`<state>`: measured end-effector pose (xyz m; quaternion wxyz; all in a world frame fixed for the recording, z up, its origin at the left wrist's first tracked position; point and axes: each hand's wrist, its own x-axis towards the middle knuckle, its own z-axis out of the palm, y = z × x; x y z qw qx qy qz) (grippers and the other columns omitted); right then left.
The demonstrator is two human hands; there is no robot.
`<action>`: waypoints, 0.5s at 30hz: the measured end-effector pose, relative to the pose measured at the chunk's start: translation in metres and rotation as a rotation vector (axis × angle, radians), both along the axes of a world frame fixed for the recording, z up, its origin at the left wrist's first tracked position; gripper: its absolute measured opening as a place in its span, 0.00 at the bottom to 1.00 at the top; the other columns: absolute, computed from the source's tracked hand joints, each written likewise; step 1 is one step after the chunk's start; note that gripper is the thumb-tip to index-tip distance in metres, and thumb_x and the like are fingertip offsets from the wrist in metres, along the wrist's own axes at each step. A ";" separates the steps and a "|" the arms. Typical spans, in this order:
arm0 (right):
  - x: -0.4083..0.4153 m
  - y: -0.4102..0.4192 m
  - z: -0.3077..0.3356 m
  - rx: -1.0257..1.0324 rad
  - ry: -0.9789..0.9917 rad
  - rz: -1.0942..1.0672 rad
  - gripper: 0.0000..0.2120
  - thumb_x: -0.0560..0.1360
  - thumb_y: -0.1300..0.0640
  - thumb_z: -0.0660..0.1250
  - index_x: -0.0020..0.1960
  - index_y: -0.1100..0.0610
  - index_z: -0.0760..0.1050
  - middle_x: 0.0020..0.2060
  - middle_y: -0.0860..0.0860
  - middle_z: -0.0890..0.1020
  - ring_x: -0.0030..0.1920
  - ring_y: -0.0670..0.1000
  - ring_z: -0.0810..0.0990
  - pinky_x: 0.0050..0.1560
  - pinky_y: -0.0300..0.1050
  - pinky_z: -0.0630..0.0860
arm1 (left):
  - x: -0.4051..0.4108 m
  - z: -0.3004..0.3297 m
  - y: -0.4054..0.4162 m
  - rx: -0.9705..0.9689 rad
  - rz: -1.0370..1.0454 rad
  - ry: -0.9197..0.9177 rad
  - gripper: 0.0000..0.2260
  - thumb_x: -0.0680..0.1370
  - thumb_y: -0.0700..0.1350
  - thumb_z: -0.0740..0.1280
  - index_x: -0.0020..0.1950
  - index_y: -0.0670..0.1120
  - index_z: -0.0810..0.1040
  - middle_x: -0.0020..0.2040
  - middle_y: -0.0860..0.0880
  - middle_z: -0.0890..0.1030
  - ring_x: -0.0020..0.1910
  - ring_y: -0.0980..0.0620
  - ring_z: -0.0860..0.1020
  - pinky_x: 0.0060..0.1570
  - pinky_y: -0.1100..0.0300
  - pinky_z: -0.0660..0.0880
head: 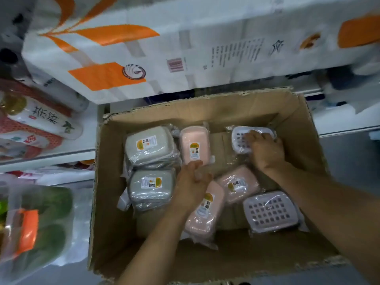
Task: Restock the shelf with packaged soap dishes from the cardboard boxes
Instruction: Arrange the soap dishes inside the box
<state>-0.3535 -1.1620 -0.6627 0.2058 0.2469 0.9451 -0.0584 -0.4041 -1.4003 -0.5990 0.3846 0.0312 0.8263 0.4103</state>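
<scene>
Down inside the open cardboard box (304,128), both hands are at work among the wrapped soap dishes. Left hand (190,182) sits mid-box, fingers curled round the near end of a pink soap dish (194,144) that stands upright against the far part of the pile. Right hand (265,151) is at the far right of the box, fingertips curled onto a lilac slotted dish (239,136); looks like a grip, slightly blurred. Two grey dishes (149,146) lie stacked-looking on the left side, one farther, one nearer (152,187). Two more pink ones lie tilted mid-box: one (238,185) between the forearms, one (203,212) partly under the left wrist. Second lilac slotted dish (271,211) lies near right, just beside the right forearm. All are in clear plastic wrap. Shelf edges (47,155) run left of the box, holding packaged goods. Big white-and-orange woven sack (144,48) lies beyond the box's far wall.
</scene>
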 end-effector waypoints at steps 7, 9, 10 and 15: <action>0.002 -0.016 0.055 -0.940 0.507 -0.682 0.05 0.76 0.59 0.70 0.53 0.54 0.79 0.51 0.60 0.83 0.42 0.52 0.81 0.43 0.44 0.77 | -0.006 0.018 0.002 0.017 0.026 -0.005 0.22 0.79 0.47 0.68 0.72 0.52 0.69 0.67 0.52 0.73 0.53 0.57 0.75 0.37 0.75 0.68; 0.005 -0.026 0.076 -1.243 0.512 -0.879 0.07 0.76 0.57 0.70 0.53 0.54 0.80 0.53 0.60 0.83 0.46 0.57 0.84 0.47 0.54 0.81 | -0.008 0.036 0.010 0.095 0.034 0.012 0.25 0.77 0.48 0.71 0.73 0.52 0.68 0.65 0.55 0.73 0.54 0.61 0.74 0.47 0.72 0.70; 0.005 -0.032 0.085 -1.348 0.491 -0.904 0.09 0.76 0.57 0.70 0.56 0.55 0.80 0.54 0.61 0.83 0.50 0.60 0.83 0.52 0.58 0.80 | -0.009 0.044 0.014 0.137 0.035 0.015 0.25 0.76 0.49 0.73 0.71 0.53 0.69 0.64 0.58 0.73 0.56 0.61 0.73 0.52 0.68 0.70; -0.007 -0.068 0.128 -1.707 0.346 -0.750 0.13 0.73 0.57 0.67 0.57 0.58 0.76 0.42 0.56 0.80 0.43 0.55 0.78 0.46 0.50 0.74 | -0.018 0.074 0.017 0.219 0.104 0.051 0.32 0.69 0.49 0.79 0.64 0.61 0.64 0.54 0.60 0.79 0.48 0.68 0.79 0.51 0.62 0.79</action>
